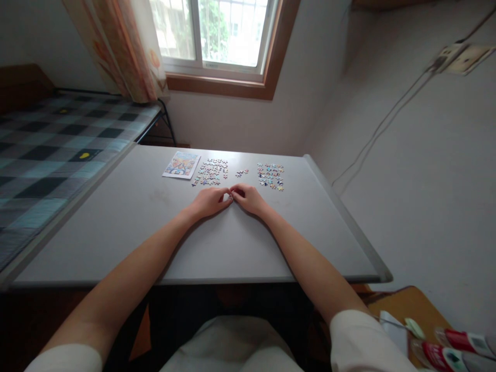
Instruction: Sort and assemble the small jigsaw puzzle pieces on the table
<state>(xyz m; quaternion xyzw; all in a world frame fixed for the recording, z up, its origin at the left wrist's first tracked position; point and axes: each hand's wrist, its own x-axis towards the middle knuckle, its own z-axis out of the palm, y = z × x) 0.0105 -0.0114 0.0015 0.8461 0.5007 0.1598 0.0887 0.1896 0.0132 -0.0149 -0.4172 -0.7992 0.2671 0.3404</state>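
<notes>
Between the left hand (211, 201) and right hand (249, 198), pinched narrowly on it, sat a mostly hidden jigsaw piece (231, 197), probably light, stiff card, best held by its edges; loose puzzle pieces (242, 172) lay just beyond.

The tabletop (232, 248) in front of me looks smooth and hard, pale with a soft sheen, dulled by a matt smudge on the left. Its edging (350, 219) is smooth too; I can't tell plastic from metal. My puzzle pieces (211, 182) look like printed card, and the picture sheet (181, 165) like smooth paper. My sleeve (364, 336) is matt cloth. Far left, I see a thin cloth curtain (116, 46) and a woven-looking checked bedcover (108, 133). The window surround (220, 87) resembles brown wood, the pane (240, 31) clear glass. Near right, the bottles (437, 354) seem shiny plastic.
</notes>
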